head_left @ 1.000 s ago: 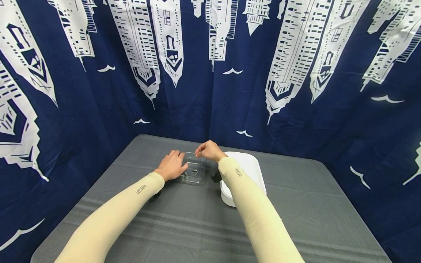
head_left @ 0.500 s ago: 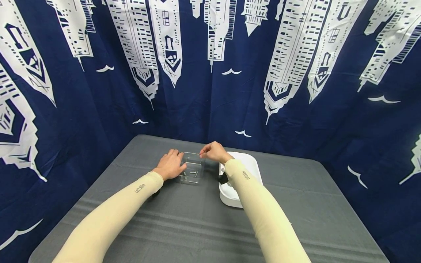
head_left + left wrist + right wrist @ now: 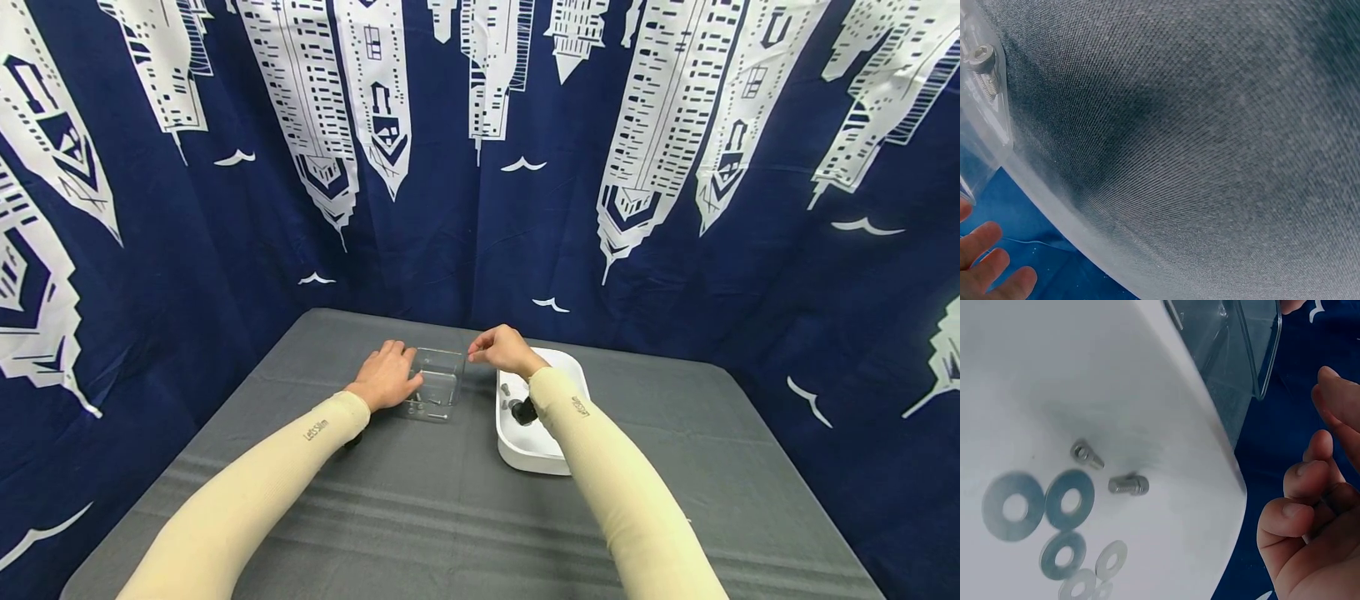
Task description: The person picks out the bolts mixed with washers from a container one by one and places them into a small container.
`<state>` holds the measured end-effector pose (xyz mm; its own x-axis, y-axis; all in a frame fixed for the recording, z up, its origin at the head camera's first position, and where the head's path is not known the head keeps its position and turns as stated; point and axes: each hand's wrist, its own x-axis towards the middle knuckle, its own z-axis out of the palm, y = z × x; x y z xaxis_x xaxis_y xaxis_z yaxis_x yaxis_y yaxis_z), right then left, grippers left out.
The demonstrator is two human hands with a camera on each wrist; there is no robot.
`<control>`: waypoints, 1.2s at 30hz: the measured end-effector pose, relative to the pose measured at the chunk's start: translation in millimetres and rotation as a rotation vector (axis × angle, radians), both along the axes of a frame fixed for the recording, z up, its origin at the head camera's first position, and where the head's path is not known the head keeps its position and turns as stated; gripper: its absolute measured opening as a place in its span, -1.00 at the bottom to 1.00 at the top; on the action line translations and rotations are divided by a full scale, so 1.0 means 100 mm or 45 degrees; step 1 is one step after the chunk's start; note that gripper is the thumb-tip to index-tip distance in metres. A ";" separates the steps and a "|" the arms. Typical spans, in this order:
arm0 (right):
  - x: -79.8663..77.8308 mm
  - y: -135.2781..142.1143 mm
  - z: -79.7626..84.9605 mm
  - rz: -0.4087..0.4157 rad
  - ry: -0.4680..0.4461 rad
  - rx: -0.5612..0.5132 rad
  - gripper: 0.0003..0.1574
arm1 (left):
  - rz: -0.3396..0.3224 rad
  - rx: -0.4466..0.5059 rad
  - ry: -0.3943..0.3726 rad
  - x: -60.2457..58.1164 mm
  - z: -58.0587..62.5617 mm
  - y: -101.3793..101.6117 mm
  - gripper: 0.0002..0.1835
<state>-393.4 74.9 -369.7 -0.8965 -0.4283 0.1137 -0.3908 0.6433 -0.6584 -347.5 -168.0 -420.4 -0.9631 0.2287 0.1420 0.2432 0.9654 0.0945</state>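
A clear plastic divided box sits toward the back of the table. My left hand rests along its left side, fingers spread and thumb over the box. Several small metal screws lie in its near part, and one socket head screw shows in the left wrist view. My right hand hovers over the far left corner of a white tray. Its fingers are loosely curled, with nothing visible between them. In the tray lie two socket head screws, one short screw among them, and several flat washers.
The grey cloth-covered table spreads in front of both containers. A navy curtain with white building prints hangs right behind the table. My right forearm sleeve hides the tray's right part.
My right hand has moved right, from over the clear box to the white tray's corner, uncovering screws and washers in the tray. The left hand has stayed at the box.
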 end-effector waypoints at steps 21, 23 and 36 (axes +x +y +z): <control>0.05 0.38 -0.03 -0.056 0.024 0.023 -0.89 | -0.043 0.010 0.028 -0.01 0.02 0.06 -0.34; 0.05 0.41 -0.03 -0.057 0.028 0.023 -0.89 | -0.053 0.011 0.039 -0.01 0.02 0.07 -0.35; 0.09 0.59 -0.07 -0.081 0.008 -0.008 -0.87 | -0.074 0.033 0.059 -0.02 0.06 0.19 -0.36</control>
